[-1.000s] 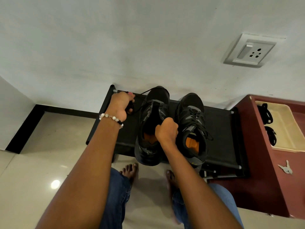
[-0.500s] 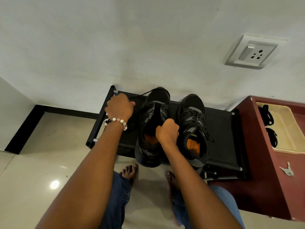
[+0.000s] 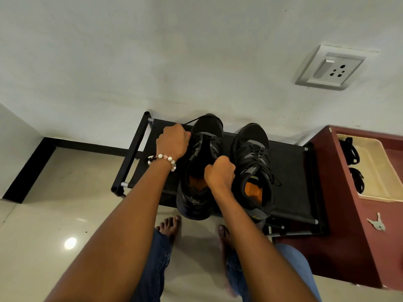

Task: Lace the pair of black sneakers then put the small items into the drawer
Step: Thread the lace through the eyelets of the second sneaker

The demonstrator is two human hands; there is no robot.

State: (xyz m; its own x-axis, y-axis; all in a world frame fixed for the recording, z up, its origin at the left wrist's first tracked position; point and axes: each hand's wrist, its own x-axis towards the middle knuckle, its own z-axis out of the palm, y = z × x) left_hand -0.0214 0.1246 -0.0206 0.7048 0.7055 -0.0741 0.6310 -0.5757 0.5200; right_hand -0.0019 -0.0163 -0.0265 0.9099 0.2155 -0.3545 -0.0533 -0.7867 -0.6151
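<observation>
L hand is pinching lace beside my left shoe; R hand is fisted, gripping its tongue area, I think.

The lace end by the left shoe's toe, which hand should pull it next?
Probably the left hand: it already pinches the lace beside the unlaced sneaker. The right hand grips that shoe's opening, steadying it.
</observation>
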